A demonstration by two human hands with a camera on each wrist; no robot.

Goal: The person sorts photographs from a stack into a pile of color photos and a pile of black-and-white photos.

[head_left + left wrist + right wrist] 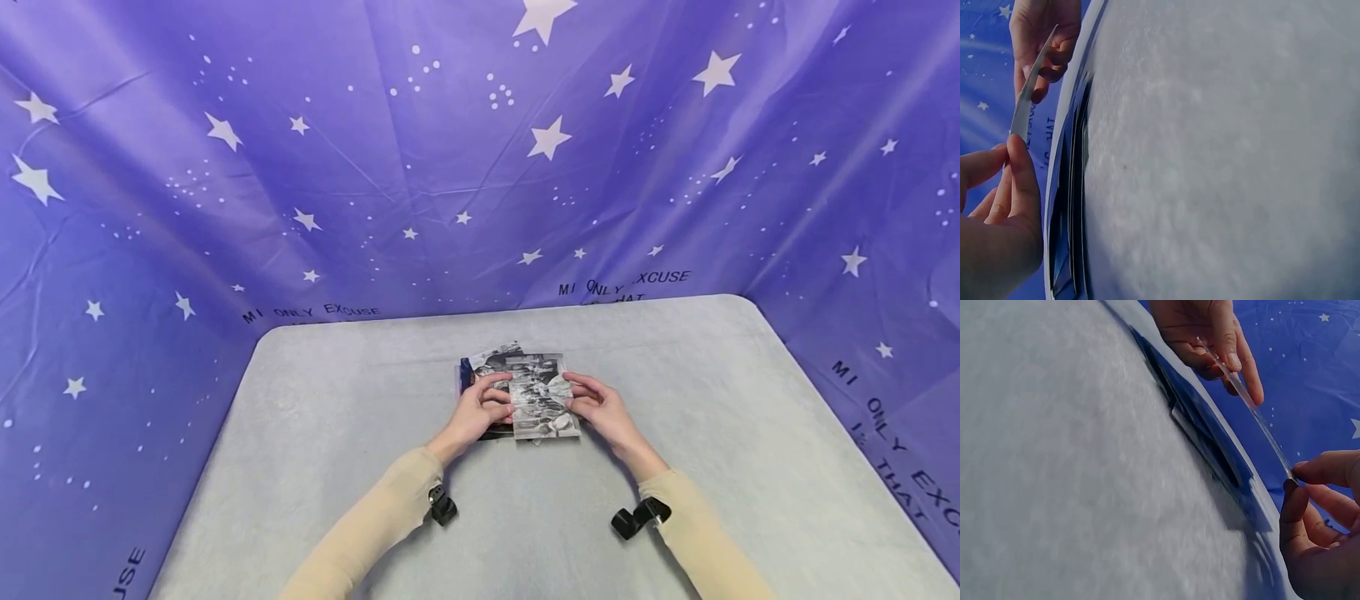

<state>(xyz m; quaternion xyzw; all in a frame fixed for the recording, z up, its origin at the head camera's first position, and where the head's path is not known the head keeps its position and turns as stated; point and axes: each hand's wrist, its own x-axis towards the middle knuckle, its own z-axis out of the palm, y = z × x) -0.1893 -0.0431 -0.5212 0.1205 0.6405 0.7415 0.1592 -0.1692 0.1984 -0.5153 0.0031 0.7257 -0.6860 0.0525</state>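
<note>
Star-printed purple cloth (pixel 420 175) behind pale, mottled desk (pixel 337 400) | left hand (pixel 472 415) and right hand (pixel 606 417) each pinch an opposite edge of one thin, rectangular, black-and-white picture card (pixel 538 400) | card is raised above the desk, partly hiding a loose pile of prints (pixel 491 362) | progress, judged: one card lifted, the others lying untouched

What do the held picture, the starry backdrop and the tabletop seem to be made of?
Held picture: likely card or photo paper, perhaps plastic-sleeved; thin edge-on, with a shiny edge in the right wrist view.
Starry backdrop: probably smooth synthetic fabric with a soft sheen; its folds catch light.
Tabletop: mottled grey, mostly matte; cloth or laminate, can't tell.
</note>
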